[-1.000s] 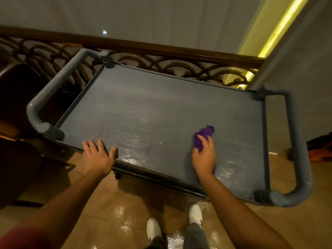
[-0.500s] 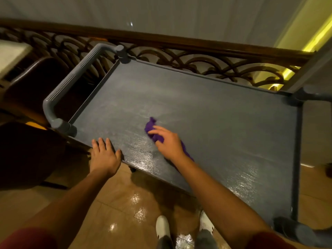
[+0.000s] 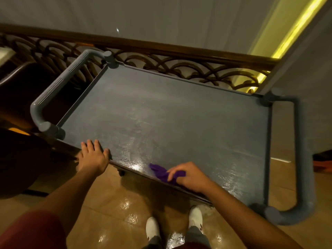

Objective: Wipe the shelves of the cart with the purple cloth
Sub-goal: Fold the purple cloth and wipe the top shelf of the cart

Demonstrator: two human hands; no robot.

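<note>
Cloth [image 3: 162,172] is lying bunched on the cart's top shelf [image 3: 179,119], right at its near edge. Right hand [image 3: 188,177] is pressing down on it, fingers curled and pinching the fabric. Left hand [image 3: 93,158] is resting flat on the near edge, fingers spread, holding nothing.

We see a glossy tan tiled floor [image 3: 111,209], a dark wooden railing with wrought scrollwork [image 3: 161,49] before a pale grey wall [image 3: 161,17], a glowing yellow light strip [image 3: 294,27], and a dark brown chair [image 3: 21,97] at left.
</note>
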